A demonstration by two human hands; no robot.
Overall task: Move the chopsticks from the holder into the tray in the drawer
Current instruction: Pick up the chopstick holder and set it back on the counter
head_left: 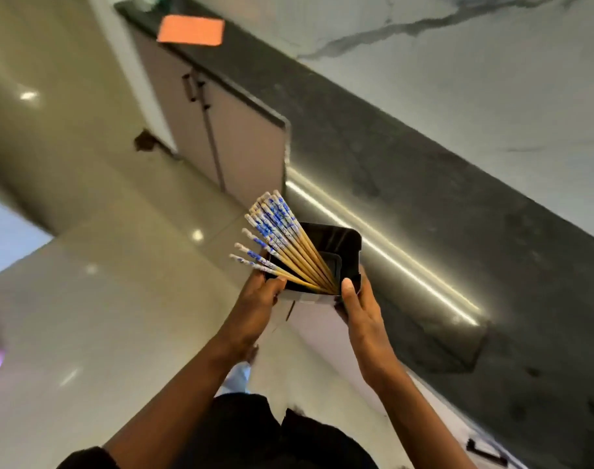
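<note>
A black square holder (343, 244) is held in the air at the centre of the head view, over the floor beside the counter. Several wooden chopsticks (282, 239) with blue-and-white patterned tops lean out of it toward the upper left. My left hand (257, 307) grips the holder's left side, fingers curled on its rim. On the holder's right side is my right hand (358, 308), its thumb lying over the near rim. No drawer or tray shows in the frame.
A dark stone countertop (424, 184) runs diagonally from upper left to lower right, with a lit strip along it. An orange mat (191, 29) lies at its far end. Grey cabinet doors (221, 137) with dark handles stand below. A drawer handle (485, 451) shows at lower right.
</note>
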